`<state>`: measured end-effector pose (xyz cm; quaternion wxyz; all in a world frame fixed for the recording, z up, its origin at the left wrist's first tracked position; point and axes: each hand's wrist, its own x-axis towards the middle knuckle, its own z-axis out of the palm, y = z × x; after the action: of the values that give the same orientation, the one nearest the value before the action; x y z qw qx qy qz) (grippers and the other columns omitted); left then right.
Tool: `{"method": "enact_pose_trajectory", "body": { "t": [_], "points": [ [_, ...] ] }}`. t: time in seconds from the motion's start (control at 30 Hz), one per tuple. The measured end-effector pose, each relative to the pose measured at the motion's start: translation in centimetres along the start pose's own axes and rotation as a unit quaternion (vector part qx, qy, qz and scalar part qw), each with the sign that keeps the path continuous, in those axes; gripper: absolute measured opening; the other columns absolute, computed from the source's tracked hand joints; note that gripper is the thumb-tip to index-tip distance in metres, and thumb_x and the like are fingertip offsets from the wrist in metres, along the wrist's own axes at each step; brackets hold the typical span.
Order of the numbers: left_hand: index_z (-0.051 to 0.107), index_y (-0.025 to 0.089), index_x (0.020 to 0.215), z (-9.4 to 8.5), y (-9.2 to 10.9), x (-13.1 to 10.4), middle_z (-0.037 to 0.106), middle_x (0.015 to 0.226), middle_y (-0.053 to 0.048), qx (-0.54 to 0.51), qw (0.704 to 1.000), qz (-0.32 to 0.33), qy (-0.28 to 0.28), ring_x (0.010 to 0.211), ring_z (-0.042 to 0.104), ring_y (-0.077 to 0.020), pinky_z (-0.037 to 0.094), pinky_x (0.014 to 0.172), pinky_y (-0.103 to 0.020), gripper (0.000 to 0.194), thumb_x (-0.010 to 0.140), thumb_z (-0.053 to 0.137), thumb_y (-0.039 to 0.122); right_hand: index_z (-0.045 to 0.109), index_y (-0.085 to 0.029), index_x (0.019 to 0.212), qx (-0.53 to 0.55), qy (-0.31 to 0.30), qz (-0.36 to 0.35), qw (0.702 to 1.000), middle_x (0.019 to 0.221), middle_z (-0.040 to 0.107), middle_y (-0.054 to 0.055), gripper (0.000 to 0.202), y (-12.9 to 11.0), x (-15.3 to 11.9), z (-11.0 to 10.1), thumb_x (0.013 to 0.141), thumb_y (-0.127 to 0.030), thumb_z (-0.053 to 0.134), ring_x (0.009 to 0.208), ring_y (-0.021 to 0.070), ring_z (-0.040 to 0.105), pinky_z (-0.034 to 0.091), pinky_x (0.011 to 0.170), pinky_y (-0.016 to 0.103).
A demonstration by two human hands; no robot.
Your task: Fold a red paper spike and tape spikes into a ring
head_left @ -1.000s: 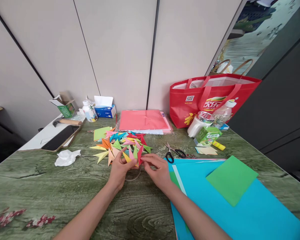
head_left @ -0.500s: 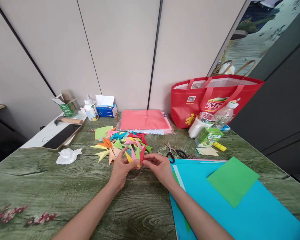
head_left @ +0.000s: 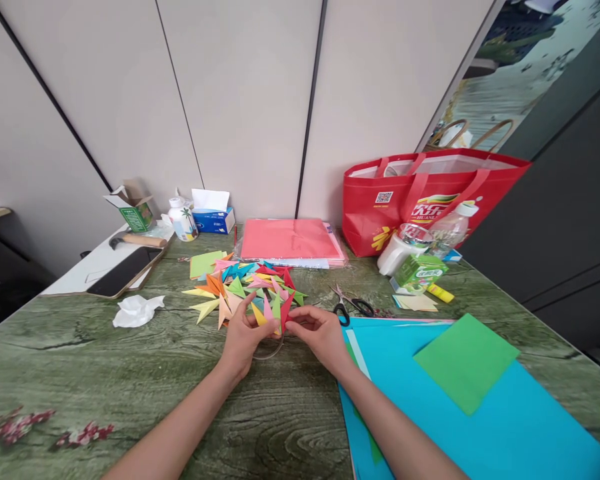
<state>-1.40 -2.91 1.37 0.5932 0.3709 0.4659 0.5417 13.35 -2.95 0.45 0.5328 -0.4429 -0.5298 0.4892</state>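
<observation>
Between both hands is a small row of pointed origami pieces [head_left: 276,310] in yellow, pink, green and red. My left hand [head_left: 243,337] is closed around its left side, thumb in front and fingers behind. At its right end, my right hand [head_left: 317,333] pinches the red piece [head_left: 286,313] between thumb and fingertips. A thin curved strip or cord [head_left: 270,353] loops below the pieces, partly hidden by the fingers. Just behind lies a pile of similar folded paper pieces [head_left: 237,287] in many colours.
Scissors [head_left: 350,305] lie right of the pile. Blue paper sheets [head_left: 430,400] with a green square [head_left: 467,363] reach under my right forearm. Crumpled tissue [head_left: 137,311] and a tablet [head_left: 125,272] sit left. A red bag [head_left: 370,220] and packaged pink paper [head_left: 287,239] stand behind.
The hands and the origami pieces stay nearly in place. Only a very slight shift of the whole view shows.
</observation>
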Motion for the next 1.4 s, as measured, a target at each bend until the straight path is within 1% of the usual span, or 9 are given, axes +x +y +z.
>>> {"method": "enact_pose_trajectory", "body": {
  "t": [0.13, 0.23, 0.37, 0.6, 0.83, 0.97, 1.07, 1.17, 1.4],
  "points": [
    [0.027, 0.010, 0.133, 0.10, 0.03, -0.03, 0.070, 0.063, -0.002, -0.003, 1.000, 0.001, 0.000, 0.049, 0.061, -0.0146, 0.054, 0.055, -0.029, 0.096, 0.052, 0.078, 0.019, 0.064, -0.016, 0.072, 0.017, -0.004, 0.005, 1.000, 0.068, 0.067, 0.002, 0.016, 0.25, 0.02, 0.05, 0.062, -0.026, 0.071, 0.061, 0.0154, 0.062, 0.052, 0.062, 0.028],
    [0.027, 0.009, 0.133, 0.15, 0.13, -0.08, 0.069, 0.060, -0.002, 0.001, 1.000, -0.004, 0.007, 0.046, 0.061, -0.0143, 0.052, 0.052, -0.026, 0.099, 0.050, 0.079, 0.020, 0.062, -0.016, 0.072, 0.023, -0.010, 0.009, 1.000, 0.067, 0.065, 0.002, 0.017, 0.36, 0.03, 0.06, 0.062, -0.027, 0.071, 0.061, 0.0149, 0.061, 0.052, 0.061, 0.028],
    [0.025, 0.010, 0.133, 0.12, 0.11, -0.10, 0.069, 0.059, -0.001, 0.001, 1.000, -0.003, 0.003, 0.046, 0.061, -0.0145, 0.052, 0.053, -0.027, 0.100, 0.050, 0.079, 0.021, 0.061, -0.017, 0.072, 0.019, -0.020, 0.011, 1.000, 0.067, 0.064, 0.001, 0.017, 0.33, -0.04, 0.11, 0.062, -0.027, 0.071, 0.061, 0.0144, 0.060, 0.052, 0.061, 0.027],
    [0.025, 0.009, 0.134, 0.38, 0.14, -0.22, 0.066, 0.052, 0.002, 0.014, 1.000, 0.008, 0.002, 0.045, 0.060, -0.0135, 0.050, 0.051, -0.023, 0.100, 0.050, 0.078, 0.019, 0.053, -0.018, 0.072, 0.013, -0.034, 0.009, 0.999, 0.069, 0.061, 0.000, 0.024, 0.47, -0.06, 0.25, 0.060, -0.026, 0.072, 0.063, 0.0137, 0.059, 0.052, 0.059, 0.026],
    [0.027, 0.010, 0.132, 0.37, 0.20, -0.20, 0.067, 0.057, 0.001, 0.029, 0.999, 0.015, 0.007, 0.047, 0.061, -0.0150, 0.051, 0.054, -0.027, 0.095, 0.052, 0.077, 0.019, 0.058, -0.018, 0.073, 0.081, -0.074, 0.048, 0.993, 0.069, 0.063, -0.001, 0.023, 0.35, 0.32, -0.26, 0.061, -0.030, 0.072, 0.062, 0.0131, 0.061, 0.054, 0.062, 0.028],
    [0.027, 0.010, 0.132, 0.17, 0.07, -0.14, 0.067, 0.057, 0.001, 0.022, 1.000, 0.009, 0.004, 0.045, 0.060, -0.0148, 0.051, 0.052, -0.027, 0.096, 0.051, 0.077, 0.019, 0.060, -0.018, 0.067, 0.089, -0.054, 0.061, 0.993, 0.064, 0.064, -0.002, 0.023, 0.75, 0.37, -0.23, 0.057, -0.031, 0.075, 0.058, 0.0139, 0.062, 0.054, 0.060, 0.029],
    [0.027, 0.010, 0.132, 0.17, 0.13, -0.20, 0.066, 0.055, 0.001, 0.018, 1.000, 0.004, 0.008, 0.043, 0.059, -0.0148, 0.050, 0.050, -0.026, 0.097, 0.050, 0.078, 0.019, 0.060, -0.018, 0.063, 0.081, -0.039, 0.055, 0.994, 0.062, 0.064, -0.002, 0.024, 1.00, 0.32, -0.06, 0.054, -0.032, 0.076, 0.057, 0.0151, 0.063, 0.054, 0.059, 0.030],
    [0.027, 0.009, 0.132, 0.19, 0.18, -0.22, 0.066, 0.054, 0.001, 0.019, 1.000, 0.013, 0.010, 0.044, 0.060, -0.0150, 0.050, 0.050, -0.025, 0.099, 0.048, 0.079, 0.019, 0.059, -0.018, 0.064, 0.079, -0.039, 0.050, 0.995, 0.062, 0.064, -0.002, 0.024, 0.94, 0.21, 0.13, 0.055, -0.032, 0.076, 0.057, 0.0155, 0.063, 0.055, 0.060, 0.030],
    [0.027, 0.012, 0.132, 0.10, -0.17, -0.03, 0.069, 0.063, -0.001, 0.013, 0.999, 0.031, 0.005, 0.050, 0.063, -0.0167, 0.052, 0.053, -0.028, 0.097, 0.050, 0.078, 0.020, 0.057, -0.019, 0.065, 0.095, -0.029, 0.069, 0.993, 0.062, 0.063, -0.002, 0.028, 0.58, 0.00, 0.41, 0.054, -0.034, 0.076, 0.057, 0.0158, 0.063, 0.055, 0.061, 0.032]
  ]
}}
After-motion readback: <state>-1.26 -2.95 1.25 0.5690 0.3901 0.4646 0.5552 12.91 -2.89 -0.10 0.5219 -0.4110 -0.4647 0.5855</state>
